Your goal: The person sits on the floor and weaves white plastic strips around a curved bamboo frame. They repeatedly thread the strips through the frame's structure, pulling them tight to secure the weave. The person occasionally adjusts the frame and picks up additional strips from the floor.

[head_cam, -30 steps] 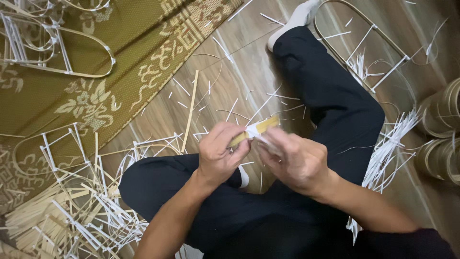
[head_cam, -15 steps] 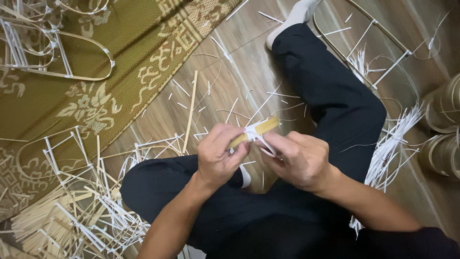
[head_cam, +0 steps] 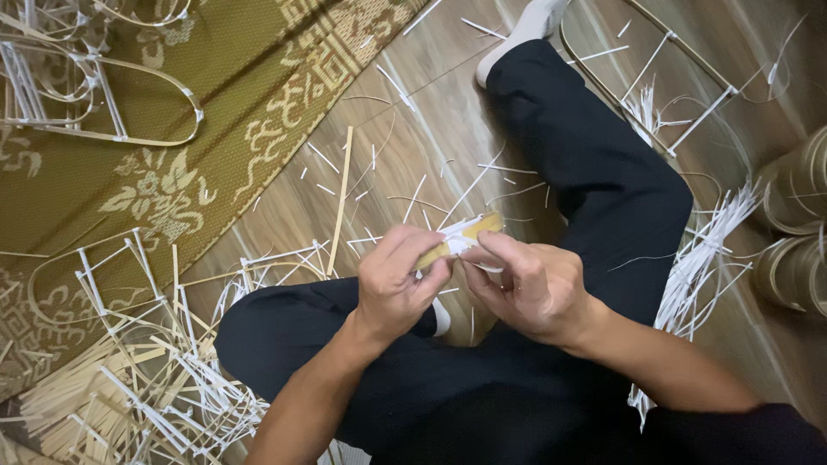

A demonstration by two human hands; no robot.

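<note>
Hands meet over the lap: the left hand [head_cam: 398, 284] pinches the near end of a short yellowish bamboo stick [head_cam: 463, 237], thumb and fingers closed around it, so the stick juts up and away toward the floor. The right hand [head_cam: 527, 288] curls closed beside it, fingertips pressing a white strip [head_cam: 465, 244] against the stick where it seems to wrap round, probably to keep the binding tight. How many turns it makes, or where its loose end lies, is hidden behind the fingers. The person sits cross-legged in dark trousers [head_cam: 603, 172], which keeps the work close and steady. Around them on the wooden floor [head_cam: 413, 146] lie white offcuts [head_cam: 698, 258], a heap of bound stick frames [head_cam: 146, 379] at the left, a patterned olive mat [head_cam: 215, 112], and coils [head_cam: 797, 232] cut off by the right edge.
</note>
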